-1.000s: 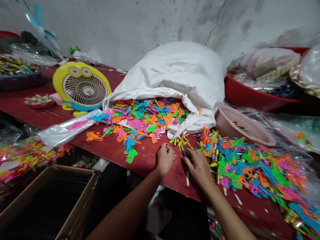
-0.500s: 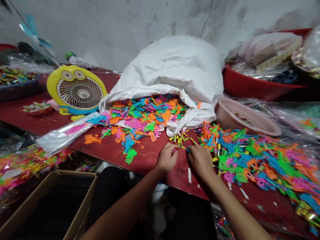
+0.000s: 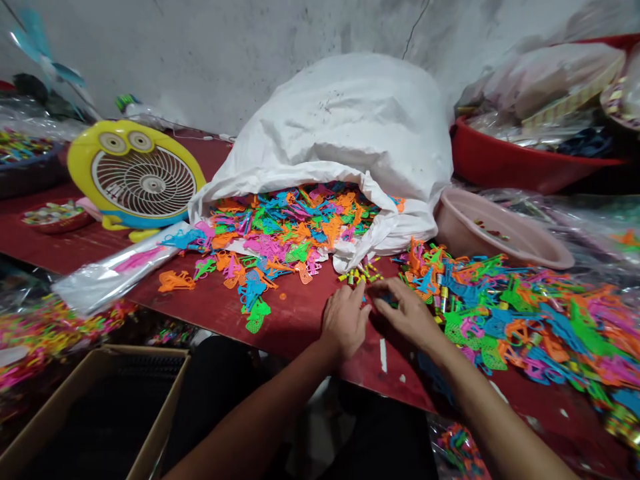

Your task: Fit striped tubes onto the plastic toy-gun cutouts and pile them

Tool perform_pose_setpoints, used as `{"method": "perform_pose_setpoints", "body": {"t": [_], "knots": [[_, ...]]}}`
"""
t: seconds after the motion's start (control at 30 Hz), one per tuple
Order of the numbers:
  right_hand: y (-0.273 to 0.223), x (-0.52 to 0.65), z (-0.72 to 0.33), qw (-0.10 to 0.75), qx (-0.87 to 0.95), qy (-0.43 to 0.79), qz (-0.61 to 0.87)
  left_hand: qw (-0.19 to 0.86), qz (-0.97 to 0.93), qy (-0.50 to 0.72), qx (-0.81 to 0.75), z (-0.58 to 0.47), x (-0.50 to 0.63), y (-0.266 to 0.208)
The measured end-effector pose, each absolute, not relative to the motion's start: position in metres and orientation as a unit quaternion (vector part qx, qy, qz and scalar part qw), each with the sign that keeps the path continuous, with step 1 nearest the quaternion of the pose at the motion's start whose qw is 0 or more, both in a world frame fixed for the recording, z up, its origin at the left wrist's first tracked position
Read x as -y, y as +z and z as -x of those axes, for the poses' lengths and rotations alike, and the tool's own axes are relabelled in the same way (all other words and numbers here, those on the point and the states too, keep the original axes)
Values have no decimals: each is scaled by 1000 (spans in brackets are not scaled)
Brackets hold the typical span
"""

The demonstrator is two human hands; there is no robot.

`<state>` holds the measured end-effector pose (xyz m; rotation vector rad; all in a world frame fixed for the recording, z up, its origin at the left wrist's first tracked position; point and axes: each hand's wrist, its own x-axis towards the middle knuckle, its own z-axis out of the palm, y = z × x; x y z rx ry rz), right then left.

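Observation:
My left hand [image 3: 346, 320] rests low over the red table, its index finger stretched toward a small heap of yellow-green tube-like pieces [image 3: 357, 274] and its thumb apart. Facing it, my right hand [image 3: 404, 311] has its fingers curved and spread, with a gap between thumb and index. I see nothing held in either hand, though the fingertips partly cover the small pieces. Colourful plastic toy guns [image 3: 295, 230] spill from the mouth of a large white sack [image 3: 345, 113] behind. Right of my right hand lies another pile of toy guns mixed with small tubes [image 3: 500, 320].
A yellow character-shaped fan [image 3: 145, 175] and a clear plastic bag [image 3: 107, 273] are at the left. A pink basin [image 3: 505, 227] and a red tub [image 3: 530, 163] stand at the right. Below the table edge [image 3: 300, 363] sits an open cardboard box [image 3: 150, 413].
Both hands have loosened: the left index finger has straightened, and the right hand's fingers have lifted and spread. The view has shifted slightly.

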<state>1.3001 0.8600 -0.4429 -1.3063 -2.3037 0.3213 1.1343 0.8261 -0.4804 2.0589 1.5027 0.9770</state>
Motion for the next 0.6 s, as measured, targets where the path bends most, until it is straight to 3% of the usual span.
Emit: {"method": "perform_pose_setpoints", "body": {"t": [0.13,0.23,0.43,0.6], "knots": [[-447,-894,-1303,98,844,-36,527,260,-656,426,-566,-1129,-831,-482],[-451,-908,-1300,65,841,-56,534,314,-603,469,-563,-1124,-834,-486],[-447,-904,-1298,104,831,-55,544,405,-531,545,-507,-1124,-846,-500],[-456,-878,-1273,305,794,190,490,384,-522,570,-505,-1135,-859,-502]]}}
